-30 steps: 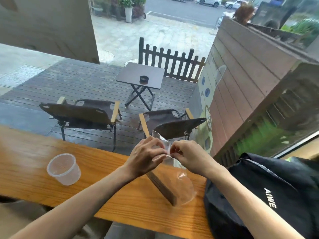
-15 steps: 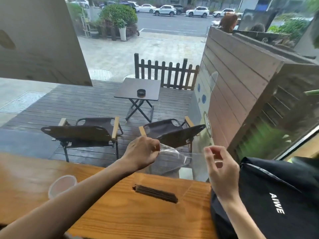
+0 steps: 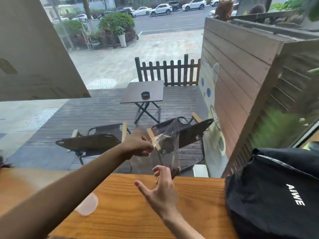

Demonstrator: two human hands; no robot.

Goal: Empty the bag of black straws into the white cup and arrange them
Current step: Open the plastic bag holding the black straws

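Observation:
My left hand [image 3: 140, 145] pinches the top corner of a clear plastic bag [image 3: 170, 135] and holds it up above the far edge of the wooden counter [image 3: 129, 214]. The bag hangs down, and the dark ends of the black straws [image 3: 175, 171] show at its bottom. Just below and in front of the bag, my right hand [image 3: 160, 188] hovers with fingers spread, holding nothing. The translucent white cup [image 3: 87, 204] stands on the counter to the left, partly hidden behind my left forearm.
A black backpack [image 3: 276, 195] fills the right end of the counter. A window pane rises right behind the counter's far edge; beyond it are folding chairs [image 3: 96, 140] and a small table [image 3: 143, 92] on a deck.
My left hand has raised the bag, so it hangs down with the straws at its bottom instead of lying on the counter. My right hand has let go and moved beneath it.

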